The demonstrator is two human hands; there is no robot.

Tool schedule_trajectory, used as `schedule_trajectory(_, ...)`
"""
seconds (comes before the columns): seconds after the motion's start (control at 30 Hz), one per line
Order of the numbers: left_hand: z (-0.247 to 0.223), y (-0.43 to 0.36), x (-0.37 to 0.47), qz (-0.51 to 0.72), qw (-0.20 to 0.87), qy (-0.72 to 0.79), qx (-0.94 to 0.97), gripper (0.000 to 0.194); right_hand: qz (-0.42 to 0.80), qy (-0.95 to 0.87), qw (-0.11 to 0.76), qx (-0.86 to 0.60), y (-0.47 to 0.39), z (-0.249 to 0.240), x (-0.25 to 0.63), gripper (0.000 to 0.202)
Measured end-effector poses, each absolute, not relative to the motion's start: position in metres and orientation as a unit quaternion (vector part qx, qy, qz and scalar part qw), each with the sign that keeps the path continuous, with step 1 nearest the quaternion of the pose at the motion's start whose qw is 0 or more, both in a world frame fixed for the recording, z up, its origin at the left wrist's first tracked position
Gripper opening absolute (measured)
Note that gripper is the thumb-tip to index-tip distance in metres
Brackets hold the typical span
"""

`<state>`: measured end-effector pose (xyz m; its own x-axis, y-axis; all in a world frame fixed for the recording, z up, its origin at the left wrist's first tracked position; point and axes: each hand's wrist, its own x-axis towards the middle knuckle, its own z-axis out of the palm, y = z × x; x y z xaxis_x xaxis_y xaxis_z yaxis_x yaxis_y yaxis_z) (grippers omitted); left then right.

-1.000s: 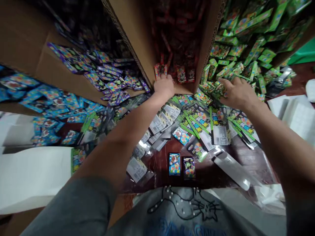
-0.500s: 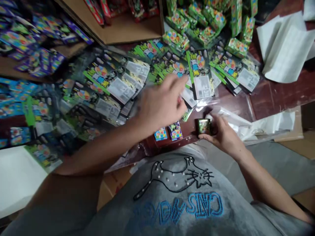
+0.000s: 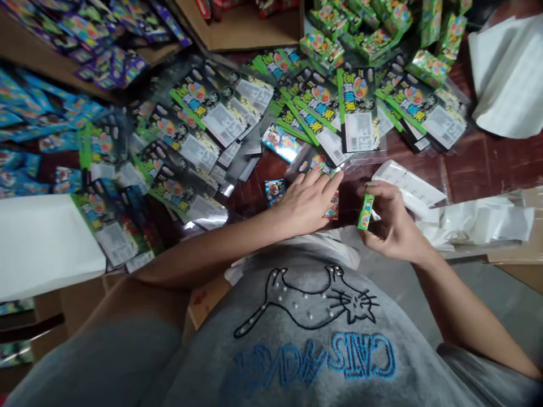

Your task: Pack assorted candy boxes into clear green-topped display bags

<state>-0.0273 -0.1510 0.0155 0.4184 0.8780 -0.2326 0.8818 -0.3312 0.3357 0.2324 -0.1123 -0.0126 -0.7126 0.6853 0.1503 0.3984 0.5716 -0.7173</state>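
My left hand (image 3: 306,203) lies palm down over small boxes at the table's front edge, its fingers stretched out. A blue box (image 3: 274,191) shows to its left, and a red box (image 3: 333,208) peeks out from under its right side. A small green box (image 3: 365,211) is pinched upright between the thumb and fingers of my right hand (image 3: 392,223). Just beyond my left hand lie a clear-wrapped black and green packet (image 3: 316,162) and a shiny light-blue box (image 3: 280,142).
Black and green packets (image 3: 360,110) overlap across the dark red table (image 3: 487,169). Behind stand green boxes (image 3: 428,68) and a cardboard box (image 3: 254,34) with red packs. Purple packs (image 3: 121,65) and blue packs (image 3: 59,141) pile at left. White sheets (image 3: 509,79) lie at right.
My left hand has come down from above the packets onto the small boxes at the front edge. My right hand has turned the green box upright. The view has shifted.
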Motion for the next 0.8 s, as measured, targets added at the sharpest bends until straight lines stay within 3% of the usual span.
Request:
schedule_trajectory(0.13, 0.015, -0.154, -0.037, 0.008, 0.214, 0.541, 0.813, 0.103, 0.317, -0.871, 0.263, -0.268, -0.117, -0.033, 0.225, 0.068)
schedule_trajectory(0.27, 0.04, -0.179, -0.097, -0.006, 0.195, 0.521, 0.831, 0.12, 0.262, -0.895, 0.229, -0.279, -0.114, -0.046, 0.236, 0.067)
schedule_trajectory(0.37, 0.055, -0.22, -0.171, -0.084, 0.18, 0.511, 0.836, 0.112, 0.224, -0.916, 0.176, -0.283, -0.118, -0.049, 0.253, 0.068)
schedule_trajectory(0.43, 0.052, -0.249, -0.216, -0.109, 0.172, 0.52, 0.83, 0.095, 0.203, -0.922, 0.166, -0.285, -0.122, -0.047, 0.255, 0.083)
schedule_trajectory(0.57, 0.025, -0.276, -0.261, -0.03, 0.205, 0.521, 0.828, 0.073, 0.167, -0.94, 0.168, -0.247, -0.126, -0.037, 0.213, 0.114)
schedule_trajectory(0.67, 0.019, -0.272, -0.254, -0.002, 0.217, 0.53, 0.82, 0.064, 0.158, -0.96, 0.12, -0.199, -0.123, -0.033, 0.154, 0.109)
schedule_trajectory(0.8, 0.03, -0.274, -0.218, -0.054, 0.175, 0.565, 0.804, 0.065, 0.166, -0.971, 0.086, -0.147, -0.116, -0.038, 0.091, 0.097)
